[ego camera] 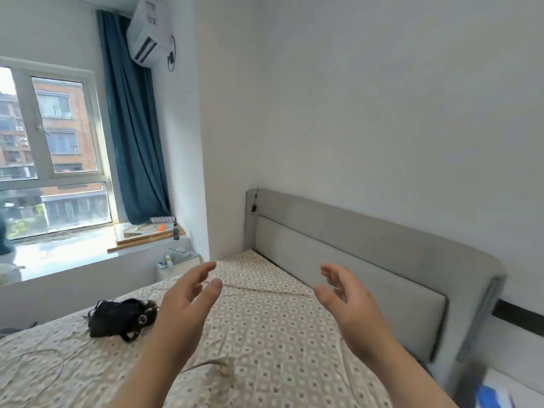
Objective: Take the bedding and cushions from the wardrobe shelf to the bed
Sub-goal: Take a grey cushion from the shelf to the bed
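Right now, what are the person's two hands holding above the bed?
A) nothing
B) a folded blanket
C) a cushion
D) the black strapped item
A: the left hand and right hand hover empty above the bed, fingers spread; the black strapped item lies apart on the sheet.

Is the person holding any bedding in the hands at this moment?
No, the left hand and the right hand are both open and empty above the bed.
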Demonstrator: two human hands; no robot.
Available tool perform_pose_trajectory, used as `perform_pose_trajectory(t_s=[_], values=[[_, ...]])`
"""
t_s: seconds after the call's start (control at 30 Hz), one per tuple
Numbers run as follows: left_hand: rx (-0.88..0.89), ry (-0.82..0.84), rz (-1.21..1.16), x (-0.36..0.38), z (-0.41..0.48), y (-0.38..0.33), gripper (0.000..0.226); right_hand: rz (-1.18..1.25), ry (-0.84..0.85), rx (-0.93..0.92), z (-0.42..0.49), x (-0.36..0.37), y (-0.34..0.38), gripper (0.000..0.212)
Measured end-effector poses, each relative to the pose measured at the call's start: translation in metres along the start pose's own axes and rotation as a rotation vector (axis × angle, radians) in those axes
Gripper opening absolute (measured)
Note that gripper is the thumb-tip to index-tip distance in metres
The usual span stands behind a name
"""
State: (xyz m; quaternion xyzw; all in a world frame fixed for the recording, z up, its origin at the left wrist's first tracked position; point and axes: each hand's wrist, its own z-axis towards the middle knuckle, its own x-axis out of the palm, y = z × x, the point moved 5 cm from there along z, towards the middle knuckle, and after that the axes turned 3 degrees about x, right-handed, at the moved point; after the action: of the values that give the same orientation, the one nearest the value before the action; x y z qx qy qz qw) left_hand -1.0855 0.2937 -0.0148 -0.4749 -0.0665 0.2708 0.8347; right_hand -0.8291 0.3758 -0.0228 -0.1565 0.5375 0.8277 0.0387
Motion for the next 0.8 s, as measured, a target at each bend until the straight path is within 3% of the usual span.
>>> perform_pose_trajectory(t_s=[0.13,0.27,0.43,0.57,0.63,0.8], values=[[0.051,0.101,-0.065,0.078,0.000,-0.034,0.042,-0.007,-0.124,0.031,-0.017,-0.084,-0.007,0.040],[0.109,0.255,-0.166,0.171,-0.007,-0.065,0.054,-0.039,-0.273,0.038,-0.044,-0.170,-0.014,0.034],[0.166,0.458,-0.289,0.281,-0.019,-0.096,0.038,-0.135,-0.485,0.121,-0.095,-0.258,-0.024,0.048],[0.184,0.686,-0.432,0.378,-0.042,-0.121,0.040,-0.255,-0.681,0.206,-0.147,-0.321,-0.031,0.028],[0.201,0.808,-0.483,0.423,-0.058,-0.133,0.042,-0.309,-0.778,0.255,-0.173,-0.347,-0.031,0.028],[0.261,1.090,-0.578,0.511,-0.096,-0.158,0.061,-0.468,-1.022,0.415,-0.231,-0.388,-0.024,0.052]])
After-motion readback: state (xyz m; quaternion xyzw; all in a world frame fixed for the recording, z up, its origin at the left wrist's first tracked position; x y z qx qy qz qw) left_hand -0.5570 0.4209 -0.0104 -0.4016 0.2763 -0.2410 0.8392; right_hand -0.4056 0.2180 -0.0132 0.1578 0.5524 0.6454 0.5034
